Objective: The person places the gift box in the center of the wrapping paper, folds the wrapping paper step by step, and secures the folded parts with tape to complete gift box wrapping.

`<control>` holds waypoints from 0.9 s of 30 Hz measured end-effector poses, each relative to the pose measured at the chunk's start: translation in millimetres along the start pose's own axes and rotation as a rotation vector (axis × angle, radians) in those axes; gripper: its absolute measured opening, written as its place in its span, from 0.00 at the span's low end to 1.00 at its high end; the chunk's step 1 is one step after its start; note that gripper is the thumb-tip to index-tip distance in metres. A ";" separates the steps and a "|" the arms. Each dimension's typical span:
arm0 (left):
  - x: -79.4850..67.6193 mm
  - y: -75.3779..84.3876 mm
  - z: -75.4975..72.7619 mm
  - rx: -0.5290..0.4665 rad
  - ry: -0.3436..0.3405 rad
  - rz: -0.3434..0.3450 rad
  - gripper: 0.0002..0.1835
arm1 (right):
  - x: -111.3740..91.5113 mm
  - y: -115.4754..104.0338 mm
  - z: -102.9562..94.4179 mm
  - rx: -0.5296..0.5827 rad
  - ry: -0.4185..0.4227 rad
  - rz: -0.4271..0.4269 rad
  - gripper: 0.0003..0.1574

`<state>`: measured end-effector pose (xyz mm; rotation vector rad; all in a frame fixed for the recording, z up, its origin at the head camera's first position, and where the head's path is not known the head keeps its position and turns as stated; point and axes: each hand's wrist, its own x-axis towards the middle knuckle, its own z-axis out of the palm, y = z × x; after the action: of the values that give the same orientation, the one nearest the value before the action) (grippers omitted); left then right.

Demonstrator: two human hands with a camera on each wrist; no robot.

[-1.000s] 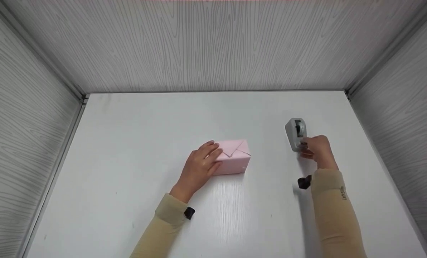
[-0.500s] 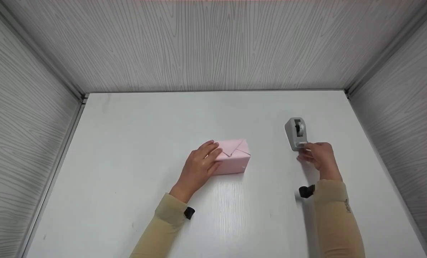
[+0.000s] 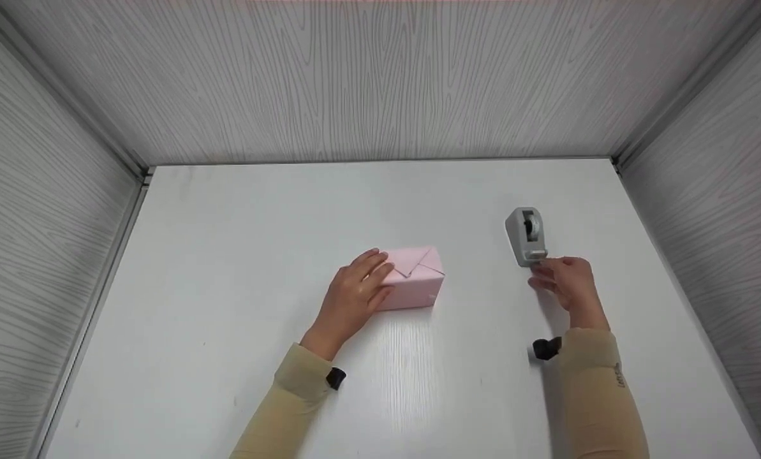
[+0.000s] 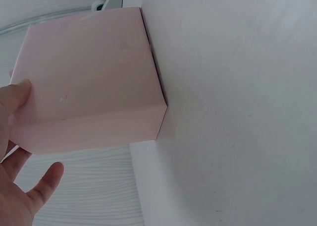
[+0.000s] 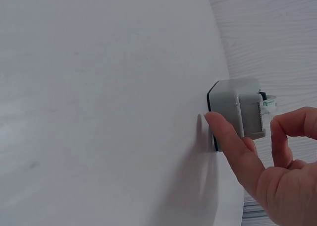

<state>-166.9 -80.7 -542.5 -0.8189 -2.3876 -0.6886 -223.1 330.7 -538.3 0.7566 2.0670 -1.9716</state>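
Observation:
The pink wrapped box (image 3: 412, 293) stands on the white table, a folded paper flap on its top. My left hand (image 3: 351, 296) grips its left end, with the thumb (image 4: 19, 94) against one broad face in the left wrist view. Toward the right is a grey tape dispenser (image 3: 525, 236) holding a small roll of clear tape (image 3: 532, 226). My right hand (image 3: 568, 280) is at its front end, thumb and forefinger pinched together on the tape end, which is hard to make out. Another finger (image 5: 225, 132) reaches out beside the dispenser's base in the right wrist view.
The white tabletop (image 3: 259, 223) is bounded by a wood-grain panel (image 3: 380, 83) behind and more panels at the left and right. A small black device (image 3: 546, 349) sits at the right wrist and another (image 3: 336, 378) at the left.
My right hand has drawn back slightly from the dispenser's cutting end toward the person, fingertips still close to it. The left hand and the pink box have stayed in place.

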 end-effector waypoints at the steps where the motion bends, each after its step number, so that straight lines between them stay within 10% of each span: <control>1: -0.2 0.0 0.0 0.001 -0.001 -0.001 0.19 | -0.3 0.7 0.0 -0.007 -0.002 0.003 0.21; 14: 0.3 0.6 -0.9 0.012 -0.002 0.004 0.19 | -8.5 -3.1 -2.5 -0.437 0.098 -0.009 0.39; 27: -0.9 0.2 0.5 0.007 0.002 -0.001 0.19 | -2.3 -4.9 0.7 -0.675 0.223 -0.154 0.25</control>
<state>-166.3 -80.7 -543.4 -0.8137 -2.3880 -0.6803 -223.6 329.5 -533.1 0.6944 2.7475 -1.1314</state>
